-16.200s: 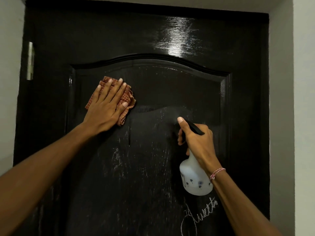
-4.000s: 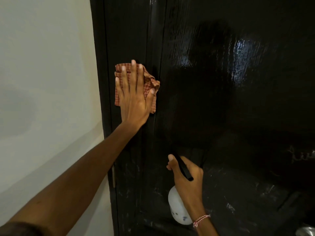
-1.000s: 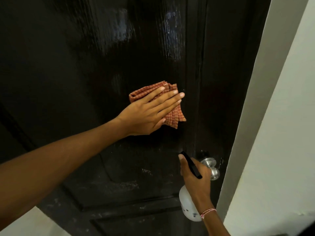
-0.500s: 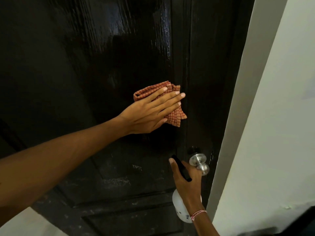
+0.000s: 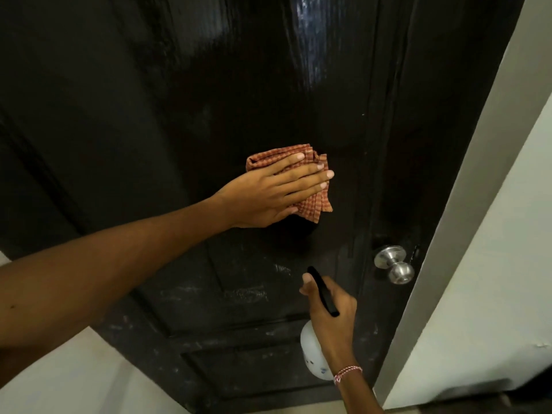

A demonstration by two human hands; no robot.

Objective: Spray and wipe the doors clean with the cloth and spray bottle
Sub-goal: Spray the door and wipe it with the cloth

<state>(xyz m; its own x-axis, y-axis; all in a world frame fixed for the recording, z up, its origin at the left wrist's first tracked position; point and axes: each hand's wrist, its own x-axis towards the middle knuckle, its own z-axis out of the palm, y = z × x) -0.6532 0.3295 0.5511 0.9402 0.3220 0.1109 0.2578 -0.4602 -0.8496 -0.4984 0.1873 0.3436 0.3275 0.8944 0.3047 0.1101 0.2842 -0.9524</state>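
Observation:
A glossy black panelled door (image 5: 185, 100) fills most of the view. My left hand (image 5: 268, 192) lies flat, fingers straight, pressing a folded orange checked cloth (image 5: 316, 204) against the door at mid height. Below it my right hand (image 5: 331, 312) grips the black head of a white spray bottle (image 5: 310, 357), nozzle pointing at the door. The bottle's body hangs under my wrist, partly hidden by it. Whitish smears mark the lower panel (image 5: 248, 294).
A silver round door knob (image 5: 394, 264) sticks out at the door's right edge, right of my right hand. A pale door frame and wall (image 5: 478, 264) run down the right side. Light floor (image 5: 74, 377) shows at the lower left.
The view has shifted left, so the knob now sits farther right of my right hand. My left hand with the cloth has slid slightly left and down. The bottle stays in my right hand.

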